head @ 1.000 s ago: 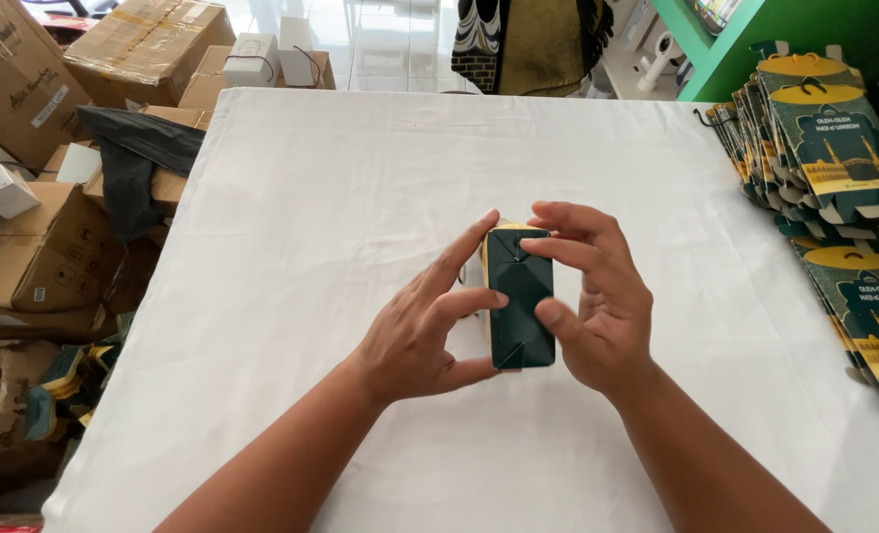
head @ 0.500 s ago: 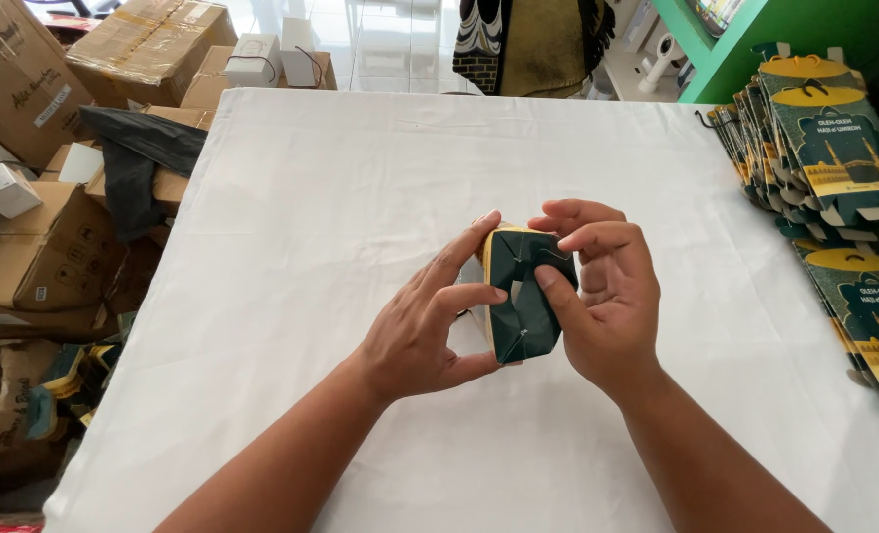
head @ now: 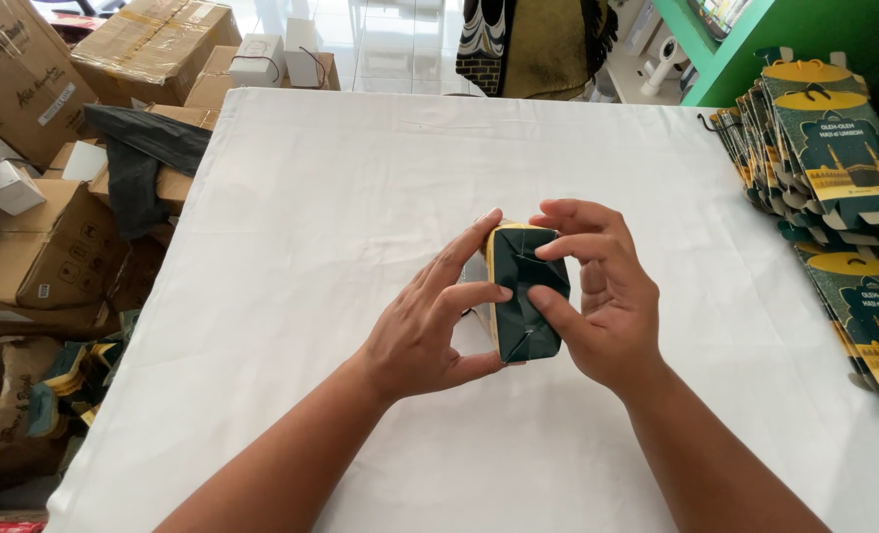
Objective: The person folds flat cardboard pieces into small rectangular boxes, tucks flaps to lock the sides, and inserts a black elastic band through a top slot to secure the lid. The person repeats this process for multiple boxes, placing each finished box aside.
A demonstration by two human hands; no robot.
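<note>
One dark green box (head: 526, 294) at table (head: 311, 197) centre, clamped between left hand (head: 430, 331) and right hand (head: 602, 296) — path unobstructed. Flat green cartons (head: 834, 168) stacked at 3 o'clock, count unclear, perhaps a dozen. Brown boxes (head: 55, 247) at 9–11 o'clock — several.

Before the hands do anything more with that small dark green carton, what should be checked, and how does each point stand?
1. Both hands on the dark green cardboard carton: ok, left hand and right hand grip its sides.
2. End flaps folded in: ok, the dark end looks closed.
3. Flaps locked: cannot tell.
4. White cloth-covered table bare around the carton: ok.
5. Stack of flat green and yellow cartons clear of the hands: ok, at the table's right edge.
</note>
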